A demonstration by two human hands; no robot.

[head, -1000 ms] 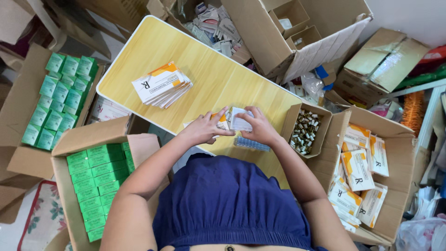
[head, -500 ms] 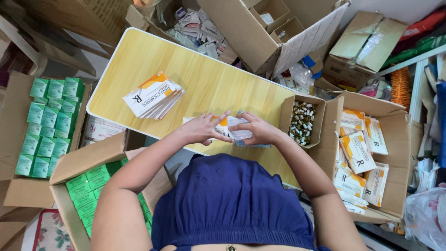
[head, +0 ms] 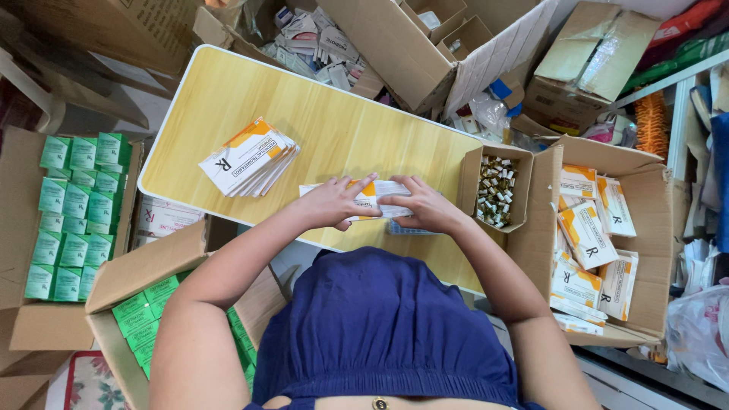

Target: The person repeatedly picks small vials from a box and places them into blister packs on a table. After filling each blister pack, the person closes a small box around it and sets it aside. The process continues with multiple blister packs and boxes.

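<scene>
Pale yellow wood-grain folding table sits ringed by open brown cardboard cartons: one on the right loaded with white-and-orange flat cartons, two on the left packed tight with green boxes. Fanned stack of flat white-and-orange folding cartons lies mid-table, within reach. Small open cardboard tray of little vials sits at the table's right edge, touching the big carton (handy to the right hand). Left hand and right hand both clasp one white-and-orange carton at the near edge, fingers spread over its top, probably squaring it. Something bluish lies partly hidden under the right hand.
</scene>
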